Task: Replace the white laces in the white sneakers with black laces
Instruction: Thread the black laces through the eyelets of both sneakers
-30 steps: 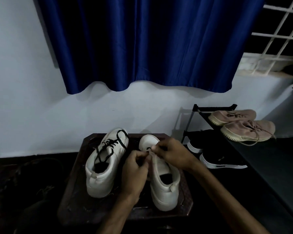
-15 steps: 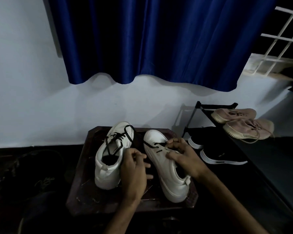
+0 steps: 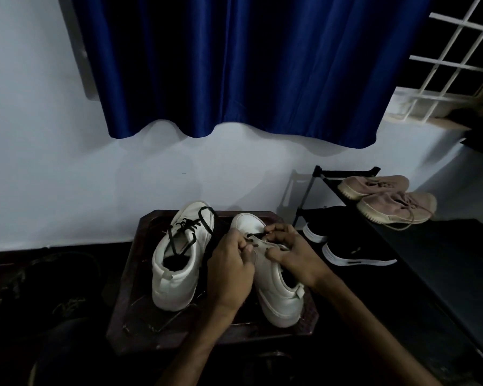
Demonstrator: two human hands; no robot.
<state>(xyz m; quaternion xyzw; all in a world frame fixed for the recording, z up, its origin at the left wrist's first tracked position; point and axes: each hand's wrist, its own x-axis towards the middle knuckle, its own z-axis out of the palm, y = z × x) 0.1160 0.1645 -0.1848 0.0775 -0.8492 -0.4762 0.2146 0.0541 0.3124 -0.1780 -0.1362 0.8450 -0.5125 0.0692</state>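
Observation:
Two white sneakers stand on a dark stool point(image 3: 140, 324). The left sneaker point(image 3: 179, 263) is threaded with a black lace point(image 3: 188, 232), its loop lying loose over the toe. The right sneaker point(image 3: 276, 291) leans to the right and has a short stretch of black lace point(image 3: 255, 235) across its lowest eyelets. My left hand point(image 3: 230, 271) pinches that lace at the sneaker's left eyelet row. My right hand point(image 3: 289, 250) pinches the lace's other end above the right eyelet row, its thumb pressed against the shoe's side. No white laces are in view.
A black shoe rack point(image 3: 346, 174) stands to the right with two pink sneakers point(image 3: 388, 199) on top and black sneakers point(image 3: 354, 253) on the shelf below. A blue curtain point(image 3: 248, 65) hangs on the white wall behind. Dark floor and a dim object lie to the left.
Both hands have closed in on the right sneaker's lowest eyelets. My left hand moved up from beside the shoe onto the lace. The right sneaker leans right, as half a second ago.

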